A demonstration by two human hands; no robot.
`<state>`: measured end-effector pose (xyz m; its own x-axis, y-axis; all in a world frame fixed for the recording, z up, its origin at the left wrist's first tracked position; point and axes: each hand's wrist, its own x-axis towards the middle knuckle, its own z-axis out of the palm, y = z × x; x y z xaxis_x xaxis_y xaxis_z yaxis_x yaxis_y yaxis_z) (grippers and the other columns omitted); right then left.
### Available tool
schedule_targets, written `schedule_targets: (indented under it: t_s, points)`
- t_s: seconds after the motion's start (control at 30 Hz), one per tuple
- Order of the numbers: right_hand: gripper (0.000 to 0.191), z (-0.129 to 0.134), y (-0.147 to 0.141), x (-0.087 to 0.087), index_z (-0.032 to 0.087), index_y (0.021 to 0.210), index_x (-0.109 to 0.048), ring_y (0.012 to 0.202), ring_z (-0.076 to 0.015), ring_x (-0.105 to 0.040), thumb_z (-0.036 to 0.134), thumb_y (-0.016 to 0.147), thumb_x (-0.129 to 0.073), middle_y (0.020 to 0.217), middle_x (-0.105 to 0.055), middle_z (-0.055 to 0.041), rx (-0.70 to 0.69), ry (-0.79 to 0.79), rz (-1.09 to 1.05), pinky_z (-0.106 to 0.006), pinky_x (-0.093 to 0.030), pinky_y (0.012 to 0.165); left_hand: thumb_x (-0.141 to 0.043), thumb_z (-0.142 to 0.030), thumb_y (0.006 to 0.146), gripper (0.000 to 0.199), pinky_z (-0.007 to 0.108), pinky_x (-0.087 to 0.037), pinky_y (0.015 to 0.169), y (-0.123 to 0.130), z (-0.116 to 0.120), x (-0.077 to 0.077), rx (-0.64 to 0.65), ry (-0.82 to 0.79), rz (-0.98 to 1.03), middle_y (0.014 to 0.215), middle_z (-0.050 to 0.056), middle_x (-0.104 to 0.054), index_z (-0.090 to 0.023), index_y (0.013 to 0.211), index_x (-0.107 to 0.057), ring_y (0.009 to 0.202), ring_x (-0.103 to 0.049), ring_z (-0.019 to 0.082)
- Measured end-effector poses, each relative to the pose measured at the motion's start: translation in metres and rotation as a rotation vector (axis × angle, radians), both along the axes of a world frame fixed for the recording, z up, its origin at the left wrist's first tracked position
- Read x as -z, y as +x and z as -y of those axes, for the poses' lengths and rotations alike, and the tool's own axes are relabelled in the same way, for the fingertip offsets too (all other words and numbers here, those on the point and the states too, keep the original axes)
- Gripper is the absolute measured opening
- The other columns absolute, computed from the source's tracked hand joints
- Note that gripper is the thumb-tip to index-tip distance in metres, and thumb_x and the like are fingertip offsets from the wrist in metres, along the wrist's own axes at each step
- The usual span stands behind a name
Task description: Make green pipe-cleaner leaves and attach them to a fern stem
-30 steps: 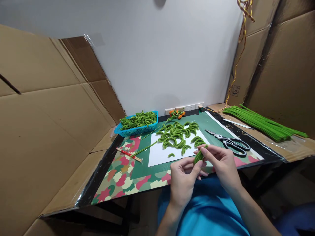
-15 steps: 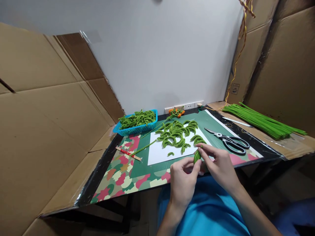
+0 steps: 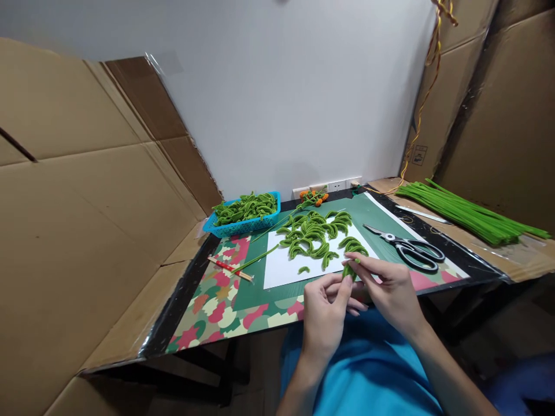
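Between my two hands is a small bent piece of green pipe cleaner (image 3: 348, 271), partly hidden by the fingers. My left hand (image 3: 326, 309) pinches its lower part between thumb and forefinger. Thumb and fingertips of my right hand (image 3: 392, 289) close on its upper end. Just beyond the fingers, many curved green pipe cleaner pieces (image 3: 312, 231) lie on a sheet of white paper (image 3: 277, 276). One short piece (image 3: 304, 270) sits apart at the near left of the heap.
A blue basket (image 3: 247, 226) heaped with green pieces stands back left. Black-handled scissors (image 3: 410, 247) lie open at right, before a bundle of long green pipe cleaners (image 3: 468, 214). Wrapped chopsticks (image 3: 230, 269) lie left; orange pipe cleaner flowers (image 3: 315, 197) at the back. Cardboard walls (image 3: 108, 231) flank the table.
My left fingers have shifted up along the green piece, covering more of it, and the other left fingers spread a little beneath. The view has shifted slightly.
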<state>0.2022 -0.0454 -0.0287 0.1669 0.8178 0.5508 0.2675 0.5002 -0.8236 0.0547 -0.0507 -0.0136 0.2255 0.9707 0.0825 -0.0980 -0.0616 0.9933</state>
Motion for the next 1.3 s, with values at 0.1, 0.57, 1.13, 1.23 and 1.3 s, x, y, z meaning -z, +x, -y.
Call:
schedule_targets:
  t_s: [0.1, 0.57, 1.13, 1.23, 1.3]
  points:
    - [0.023, -0.001, 0.001, 0.002, 0.025, 0.115, -0.085, 0.095, -0.0284, -0.084, 0.028, 0.102, -0.067, 0.108, -0.086, -0.0072, -0.019, -0.004, 0.016, -0.035, -0.067, 0.081, -0.08, -0.058, 0.089, 0.046, 0.025, -0.061, 0.052, 0.0, 0.0, 0.001, -0.029, 0.004, -0.013, 0.065, 0.007, -0.077, -0.013, 0.088, -0.073, 0.055, -0.078, 0.023]
    - [0.032, -0.005, -0.002, 0.002, 0.026, 0.126, -0.082, 0.093, -0.0265, -0.082, 0.041, 0.099, -0.075, 0.112, -0.086, -0.0075, -0.152, -0.129, -0.376, -0.035, -0.069, 0.08, -0.077, -0.06, 0.091, 0.05, 0.016, -0.049, 0.039, 0.0, -0.003, 0.002, -0.061, -0.035, 0.008, 0.065, 0.01, -0.078, -0.012, 0.077, -0.07, 0.046, -0.07, 0.015]
    - [0.026, -0.006, -0.004, 0.011, 0.029, 0.114, -0.087, 0.096, -0.0273, -0.085, 0.018, 0.095, -0.074, 0.109, -0.086, -0.0048, -0.097, 0.088, -0.18, -0.036, -0.072, 0.086, -0.077, -0.059, 0.09, 0.048, 0.016, -0.045, 0.034, -0.004, -0.005, 0.005, 0.005, -0.023, -0.006, 0.051, -0.004, -0.059, -0.019, 0.076, -0.055, 0.039, -0.061, 0.012]
    - [0.043, -0.004, 0.0, 0.015, 0.035, 0.122, -0.084, 0.108, -0.025, -0.083, 0.007, 0.099, -0.06, 0.121, -0.083, -0.0018, -0.116, 0.294, 0.034, -0.035, -0.069, 0.095, -0.078, -0.061, 0.09, 0.051, 0.015, -0.04, 0.032, -0.005, -0.005, 0.004, 0.009, -0.028, -0.016, 0.045, -0.006, -0.054, -0.02, 0.073, -0.052, 0.033, -0.057, 0.011]
    - [0.044, -0.003, 0.001, 0.014, 0.036, 0.124, -0.083, 0.111, -0.0247, -0.082, 0.007, 0.099, -0.061, 0.125, -0.082, -0.0015, -0.119, 0.328, 0.084, -0.034, -0.068, 0.097, -0.078, -0.062, 0.088, 0.052, 0.015, -0.039, 0.031, -0.005, -0.005, 0.005, 0.006, -0.026, -0.001, 0.043, -0.007, -0.053, -0.021, 0.073, -0.051, 0.032, -0.057, 0.012]
